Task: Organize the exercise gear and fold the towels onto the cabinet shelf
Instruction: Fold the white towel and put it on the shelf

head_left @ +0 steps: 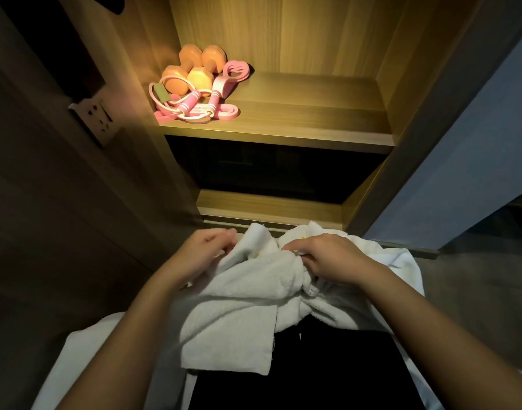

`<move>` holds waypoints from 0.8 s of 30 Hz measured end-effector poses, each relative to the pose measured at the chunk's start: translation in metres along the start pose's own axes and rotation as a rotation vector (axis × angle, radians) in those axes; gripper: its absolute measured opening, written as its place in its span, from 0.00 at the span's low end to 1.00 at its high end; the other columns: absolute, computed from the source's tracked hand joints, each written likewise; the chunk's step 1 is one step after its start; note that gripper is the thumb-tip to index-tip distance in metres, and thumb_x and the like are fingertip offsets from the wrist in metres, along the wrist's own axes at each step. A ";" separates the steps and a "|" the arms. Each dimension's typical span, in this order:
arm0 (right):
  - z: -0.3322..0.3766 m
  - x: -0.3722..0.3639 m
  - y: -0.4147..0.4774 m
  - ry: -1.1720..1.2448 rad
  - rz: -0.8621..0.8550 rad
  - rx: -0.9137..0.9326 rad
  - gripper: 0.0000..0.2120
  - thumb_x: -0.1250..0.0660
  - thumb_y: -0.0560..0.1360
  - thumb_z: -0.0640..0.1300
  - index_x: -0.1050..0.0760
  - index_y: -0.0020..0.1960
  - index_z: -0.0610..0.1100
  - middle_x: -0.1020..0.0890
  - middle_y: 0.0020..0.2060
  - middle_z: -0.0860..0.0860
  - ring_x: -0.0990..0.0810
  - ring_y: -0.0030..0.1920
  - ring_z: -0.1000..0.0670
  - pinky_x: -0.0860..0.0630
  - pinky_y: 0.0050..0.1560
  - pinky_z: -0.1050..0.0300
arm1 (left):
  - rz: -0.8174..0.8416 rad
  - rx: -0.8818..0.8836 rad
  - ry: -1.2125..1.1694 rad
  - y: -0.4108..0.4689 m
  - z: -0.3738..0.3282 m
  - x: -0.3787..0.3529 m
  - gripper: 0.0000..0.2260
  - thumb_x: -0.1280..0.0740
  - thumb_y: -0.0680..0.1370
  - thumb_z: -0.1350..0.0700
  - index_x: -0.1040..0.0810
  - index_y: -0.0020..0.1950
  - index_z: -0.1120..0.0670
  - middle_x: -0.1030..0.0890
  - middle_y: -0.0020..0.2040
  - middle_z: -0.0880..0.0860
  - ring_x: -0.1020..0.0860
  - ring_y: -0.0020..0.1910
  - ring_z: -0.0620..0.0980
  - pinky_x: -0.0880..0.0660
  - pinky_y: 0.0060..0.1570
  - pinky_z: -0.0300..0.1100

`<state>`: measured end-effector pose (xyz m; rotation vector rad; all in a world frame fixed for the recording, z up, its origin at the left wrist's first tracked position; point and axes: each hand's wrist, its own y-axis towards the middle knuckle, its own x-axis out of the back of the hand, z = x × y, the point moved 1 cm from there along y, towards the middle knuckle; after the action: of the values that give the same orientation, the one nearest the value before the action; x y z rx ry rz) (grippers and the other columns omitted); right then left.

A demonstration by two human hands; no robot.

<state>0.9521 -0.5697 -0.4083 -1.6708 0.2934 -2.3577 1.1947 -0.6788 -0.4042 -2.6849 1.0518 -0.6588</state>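
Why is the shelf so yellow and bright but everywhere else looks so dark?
In the head view, warm light falls on the shelf, making the dumbbells glow orange; the wall socket and lower compartment sit in shadow; the towel is dimly lit; the wide lens makes the cabinet sides lean.

- Cabinet shelf: lit wooden board; its front edge faces the viewer. All places below are given relative to this shelf.
- Orange dumbbells: two, side by side at the shelf's left rear corner, resting directly on the board.
- Pink jump rope: two pink-and-white handles with a coiled cord, just in front of the dumbbells, near the shelf's left front edge.
- Pink resistance band: flat loop lying on the board, touching the rope handles.
- Pink looped exerciser: to the right of the dumbbells, its ring end toward the shelf's rear.
- Lower shelf: wooden board beneath a dark recess.
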 end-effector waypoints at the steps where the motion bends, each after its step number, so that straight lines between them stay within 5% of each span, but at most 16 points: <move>1: -0.001 -0.002 0.001 0.003 0.010 -0.012 0.19 0.43 0.79 0.47 0.28 0.65 0.66 0.18 0.55 0.59 0.22 0.54 0.50 0.26 0.50 0.55 | 0.012 0.070 -0.002 -0.001 0.002 0.006 0.18 0.36 0.78 0.43 0.20 0.43 0.57 0.20 0.39 0.51 0.24 0.40 0.50 0.28 0.41 0.42; 4: -0.003 -0.005 0.004 0.029 0.007 -0.030 0.18 0.43 0.78 0.47 0.26 0.62 0.65 0.18 0.54 0.59 0.22 0.53 0.49 0.25 0.51 0.54 | 0.090 0.238 0.154 0.003 0.012 0.014 0.06 0.35 0.80 0.49 0.22 0.49 0.50 0.20 0.45 0.49 0.25 0.40 0.47 0.29 0.36 0.38; 7: -0.005 -0.009 0.005 0.049 -0.021 -0.047 0.17 0.43 0.79 0.48 0.25 0.61 0.65 0.17 0.52 0.59 0.22 0.51 0.50 0.25 0.48 0.55 | 0.239 0.391 0.188 0.002 0.020 0.009 0.15 0.36 0.77 0.39 0.25 0.59 0.45 0.21 0.55 0.49 0.21 0.49 0.48 0.26 0.39 0.39; 10: -0.011 -0.013 0.006 0.075 -0.049 -0.075 0.16 0.43 0.80 0.48 0.25 0.61 0.65 0.17 0.49 0.59 0.22 0.48 0.51 0.27 0.44 0.56 | 0.319 0.456 0.063 0.001 0.018 0.009 0.28 0.29 0.66 0.30 0.17 0.56 0.49 0.15 0.52 0.51 0.17 0.50 0.51 0.21 0.43 0.42; 12: -0.015 -0.013 0.005 0.100 -0.062 -0.095 0.15 0.43 0.80 0.49 0.26 0.60 0.66 0.17 0.46 0.59 0.23 0.46 0.52 0.29 0.40 0.58 | 0.341 0.442 0.072 0.003 0.018 0.011 0.28 0.28 0.66 0.33 0.16 0.54 0.53 0.15 0.50 0.52 0.17 0.49 0.54 0.21 0.48 0.45; 15: -0.019 -0.013 0.004 0.140 -0.078 -0.121 0.14 0.43 0.80 0.51 0.25 0.58 0.67 0.18 0.43 0.60 0.23 0.44 0.53 0.31 0.38 0.58 | 0.180 0.352 0.009 0.008 0.019 0.009 0.18 0.27 0.74 0.47 0.20 0.49 0.62 0.18 0.44 0.56 0.22 0.43 0.55 0.26 0.44 0.49; 20: -0.025 -0.010 0.004 0.190 -0.066 -0.181 0.15 0.43 0.79 0.49 0.25 0.56 0.68 0.21 0.36 0.64 0.22 0.40 0.57 0.24 0.40 0.56 | -0.613 0.002 -0.057 0.005 0.004 0.011 0.07 0.33 0.77 0.55 0.26 0.39 0.53 0.26 0.35 0.48 0.28 0.33 0.44 0.30 0.31 0.38; 22: -0.026 -0.009 0.005 0.212 -0.057 -0.201 0.15 0.43 0.79 0.49 0.25 0.56 0.67 0.20 0.36 0.63 0.22 0.36 0.59 0.21 0.40 0.56 | -0.639 -0.241 -0.053 -0.001 -0.009 0.012 0.05 0.33 0.78 0.57 0.25 0.42 0.50 0.24 0.40 0.48 0.26 0.36 0.41 0.27 0.34 0.33; 24: -0.026 -0.008 0.008 0.210 -0.038 -0.223 0.14 0.44 0.79 0.50 0.24 0.55 0.67 0.18 0.39 0.61 0.21 0.38 0.57 0.20 0.42 0.54 | -0.448 -0.417 0.017 -0.003 -0.015 0.008 0.04 0.34 0.78 0.57 0.23 0.44 0.53 0.23 0.45 0.51 0.24 0.44 0.45 0.26 0.43 0.35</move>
<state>0.9304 -0.5741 -0.4266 -1.5291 0.5874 -2.6155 1.1948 -0.6818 -0.3870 -3.3324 0.6420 -0.5802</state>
